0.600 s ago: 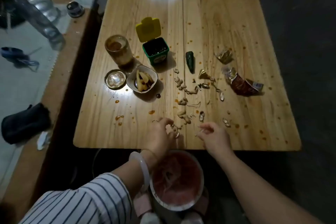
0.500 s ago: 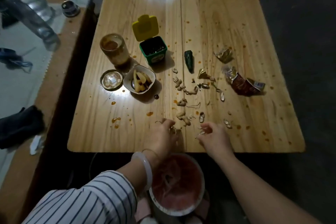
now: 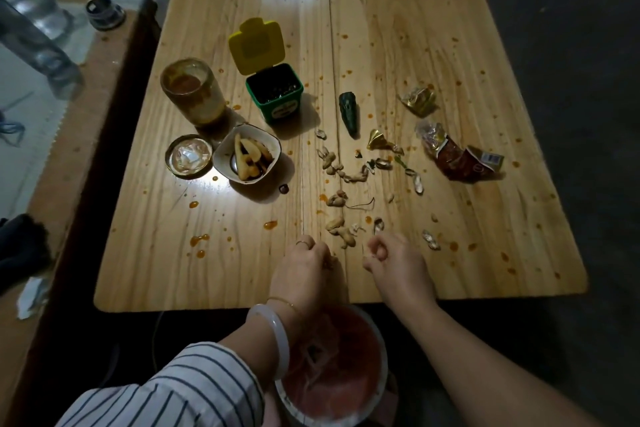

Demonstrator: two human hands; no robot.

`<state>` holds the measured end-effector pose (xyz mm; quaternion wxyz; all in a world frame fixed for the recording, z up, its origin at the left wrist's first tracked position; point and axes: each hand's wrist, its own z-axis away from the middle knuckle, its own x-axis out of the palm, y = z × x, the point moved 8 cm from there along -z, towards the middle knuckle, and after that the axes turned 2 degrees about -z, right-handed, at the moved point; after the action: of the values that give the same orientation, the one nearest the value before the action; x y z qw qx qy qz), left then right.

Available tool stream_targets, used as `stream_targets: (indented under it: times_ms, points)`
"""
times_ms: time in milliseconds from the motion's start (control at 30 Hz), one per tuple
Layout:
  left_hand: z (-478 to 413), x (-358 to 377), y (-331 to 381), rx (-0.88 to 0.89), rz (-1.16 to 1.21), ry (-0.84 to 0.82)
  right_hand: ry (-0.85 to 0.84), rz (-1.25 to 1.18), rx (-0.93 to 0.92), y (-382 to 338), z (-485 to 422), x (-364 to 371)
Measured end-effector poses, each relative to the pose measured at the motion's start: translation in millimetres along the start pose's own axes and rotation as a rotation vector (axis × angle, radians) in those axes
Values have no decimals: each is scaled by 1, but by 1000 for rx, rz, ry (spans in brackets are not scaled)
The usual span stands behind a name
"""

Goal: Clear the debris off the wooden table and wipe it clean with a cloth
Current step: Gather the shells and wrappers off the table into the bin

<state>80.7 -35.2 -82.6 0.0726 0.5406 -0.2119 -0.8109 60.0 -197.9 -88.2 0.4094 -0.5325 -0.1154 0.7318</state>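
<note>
The wooden table (image 3: pixel 450 45) is spattered with orange sauce drops and strewn with peanut shells (image 3: pixel 341 230) down its middle. My left hand (image 3: pixel 304 270) rests near the front edge with its fingers curled around a few shells. Just to its right, my right hand (image 3: pixel 394 263) pinches a small bit of shell between thumb and fingertips. Below the front edge stands a white bin with a red liner (image 3: pixel 332 371). Crumpled wrappers lie at the right: a gold one (image 3: pixel 419 99), a red one (image 3: pixel 457 154) and a small gold scrap (image 3: pixel 379 142). No cloth is in view.
A glass jar (image 3: pixel 192 92), its lid (image 3: pixel 188 156), a white bowl with food scraps (image 3: pixel 247 154), a green tub with an open yellow lid (image 3: pixel 273 94) and a dark green pepper (image 3: pixel 349 111) stand on the table. A lower side counter (image 3: pixel 69 135) runs along the left.
Both hands stay at the front edge among the shells. My right hand's fingers have closed into a pinch on a shell piece, and the view has shifted slightly left.
</note>
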Motion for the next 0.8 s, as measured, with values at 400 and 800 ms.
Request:
stream_targets:
  times_ms: [400,800]
  points:
    - [-31,-2,24,64,5,19,54,-60,47,-3,-30,-7]
    - [-37,-3,38,184,-87,72,80,-58,-90,-4,-28,-10]
